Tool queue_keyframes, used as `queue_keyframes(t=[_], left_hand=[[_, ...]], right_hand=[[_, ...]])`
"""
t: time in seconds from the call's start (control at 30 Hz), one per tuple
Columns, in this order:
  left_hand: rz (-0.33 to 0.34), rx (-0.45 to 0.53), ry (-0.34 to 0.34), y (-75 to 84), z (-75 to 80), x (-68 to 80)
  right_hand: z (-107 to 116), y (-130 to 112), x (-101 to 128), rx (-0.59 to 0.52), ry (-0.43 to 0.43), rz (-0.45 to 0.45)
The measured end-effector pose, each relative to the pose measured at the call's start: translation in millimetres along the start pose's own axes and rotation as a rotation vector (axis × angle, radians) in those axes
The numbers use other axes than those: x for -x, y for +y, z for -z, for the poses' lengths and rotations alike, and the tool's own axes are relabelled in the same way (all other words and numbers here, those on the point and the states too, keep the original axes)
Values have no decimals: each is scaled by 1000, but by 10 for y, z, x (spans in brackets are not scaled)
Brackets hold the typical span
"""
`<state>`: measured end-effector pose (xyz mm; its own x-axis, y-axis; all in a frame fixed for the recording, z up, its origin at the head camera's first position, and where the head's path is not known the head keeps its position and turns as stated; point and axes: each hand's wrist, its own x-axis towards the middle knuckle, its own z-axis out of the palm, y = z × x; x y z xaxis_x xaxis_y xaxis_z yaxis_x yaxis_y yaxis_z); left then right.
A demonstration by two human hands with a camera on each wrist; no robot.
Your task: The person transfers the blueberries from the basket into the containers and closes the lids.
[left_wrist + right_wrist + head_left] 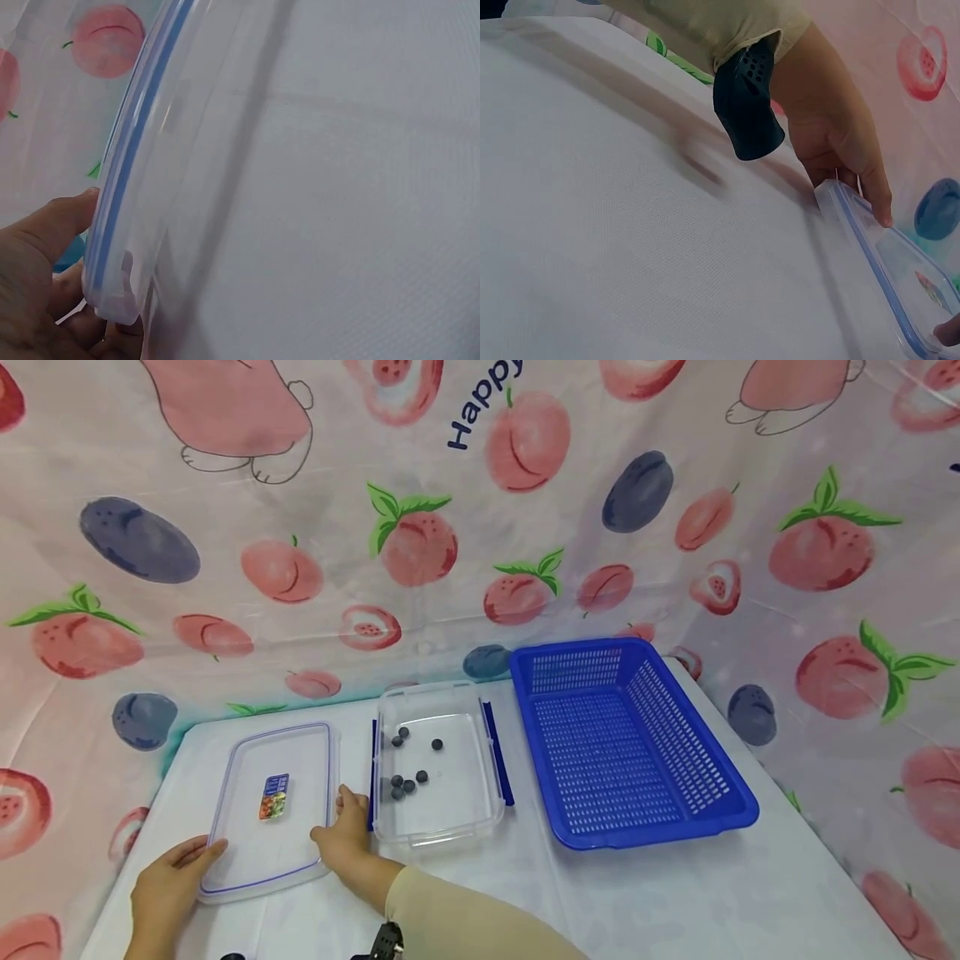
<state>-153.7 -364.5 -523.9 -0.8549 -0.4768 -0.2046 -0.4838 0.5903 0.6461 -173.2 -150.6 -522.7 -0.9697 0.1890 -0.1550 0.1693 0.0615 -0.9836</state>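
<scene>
While both hands hold the clear lid [272, 807] by its near corners, the grip looks light: the left hand [167, 885] curls thumb and fingers round the near-left corner, as the left wrist view shows, with the thumb [64, 217] lying along the blue seal, and the right hand [347, 842] pinches the near-right edge with its fingertips [876, 201]. The lid lies flat on the white table [675, 893], on the left side, just beside the clear container [437, 766], whose left wall is close to the right hand. Loose dark berries [408, 767] sit scattered on the container's floor. As I judge it, the chief risk is a slip: the plastic is smooth and held only at two corners, so an uneven lift could tilt the lid and let it slide from the fingers. A second risk is the right hand or the lid's edge knocking the container, which would set the berries rolling or shove it toward the blue basket [626, 743] standing to its right. If the lid goes on askew, the blue side latches [498, 752] may not meet the rim, and pressing down hard could pop a corner loose.
</scene>
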Motion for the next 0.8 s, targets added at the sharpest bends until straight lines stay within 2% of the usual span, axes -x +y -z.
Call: queue_keyframes(t=[0.2,0.33,0.43,0.57,0.63,0.8], left_hand=[[73,97,-10,-44,78,49],[117,126,-47,-90,133,77],[146,109,-75,-113,175,83],[150,33,-99,-131,260,106],[178,17,-108,-161,314,127],[279,79,-134,-218,404,201]], right_hand=[[9,-27,60,-3,-15,-51],[9,-56,108,1,-21,-75],[14,-77,125,-12,-36,-94],[45,-134,163,-38,-78,-99],[68,-188,197,-43,-110,-91],[135,-319,262,-10,-172,-64]])
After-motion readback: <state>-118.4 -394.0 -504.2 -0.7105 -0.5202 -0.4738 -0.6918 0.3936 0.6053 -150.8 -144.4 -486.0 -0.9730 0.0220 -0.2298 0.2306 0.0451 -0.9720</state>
